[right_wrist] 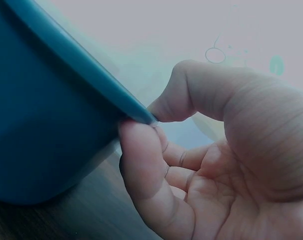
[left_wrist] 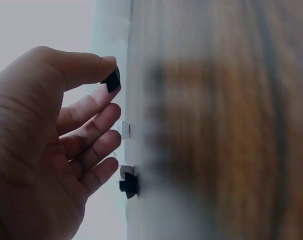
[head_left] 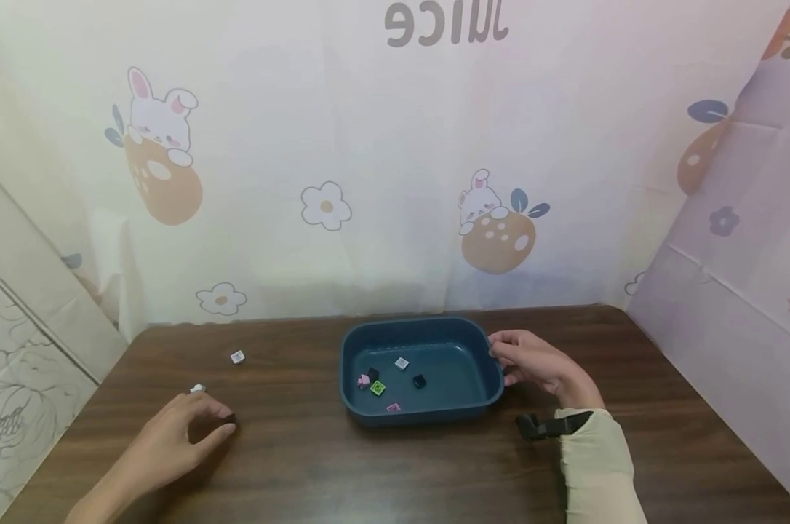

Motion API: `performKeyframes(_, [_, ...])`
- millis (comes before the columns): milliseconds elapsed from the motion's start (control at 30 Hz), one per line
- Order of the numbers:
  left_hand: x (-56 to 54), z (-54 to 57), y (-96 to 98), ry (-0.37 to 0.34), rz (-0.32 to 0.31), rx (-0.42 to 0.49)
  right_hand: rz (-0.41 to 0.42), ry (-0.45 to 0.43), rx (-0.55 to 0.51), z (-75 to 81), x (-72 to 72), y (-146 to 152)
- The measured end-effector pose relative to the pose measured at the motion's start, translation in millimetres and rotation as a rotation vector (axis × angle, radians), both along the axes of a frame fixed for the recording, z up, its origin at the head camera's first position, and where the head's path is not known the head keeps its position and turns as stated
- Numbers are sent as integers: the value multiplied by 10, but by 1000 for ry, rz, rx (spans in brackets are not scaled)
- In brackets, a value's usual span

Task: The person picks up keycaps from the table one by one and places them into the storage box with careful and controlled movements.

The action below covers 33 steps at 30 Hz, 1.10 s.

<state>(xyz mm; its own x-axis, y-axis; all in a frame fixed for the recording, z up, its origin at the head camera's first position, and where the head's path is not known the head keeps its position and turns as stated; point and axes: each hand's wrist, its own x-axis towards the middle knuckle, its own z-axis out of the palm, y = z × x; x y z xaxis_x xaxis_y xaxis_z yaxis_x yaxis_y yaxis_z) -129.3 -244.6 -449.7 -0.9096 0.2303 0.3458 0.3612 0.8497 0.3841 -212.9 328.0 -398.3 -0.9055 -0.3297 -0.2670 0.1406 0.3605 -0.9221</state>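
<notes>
Between thumb and index fingertip, my left hand pinches a small black block, low over the table's left side. Its other fingers are loosely bent. Just beyond that hand lies a small white block, and farther back another white block. The left wrist view also shows a second black block near the table surface, which the hand hides in the head view. My right hand grips the right rim of a dark blue rectangular bin, thumb on one side and index finger on the other.
Inside the bin are several small pieces: a white block, a black block, a green block and pink ones. The brown wooden table ends at a printed curtain behind.
</notes>
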Motion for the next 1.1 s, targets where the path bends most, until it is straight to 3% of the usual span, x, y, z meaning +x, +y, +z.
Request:
performKeyframes(200, [-55,40,119,23,-3,-45,0,4,0,-13,6,8])
performKeyframes(467, [-137,78,270,33,-51,7,-4,5,7,-1,5,38])
performKeyframes(1100, [-245,105,448,29,-90,3,-3,6,-10,-17,12,14])
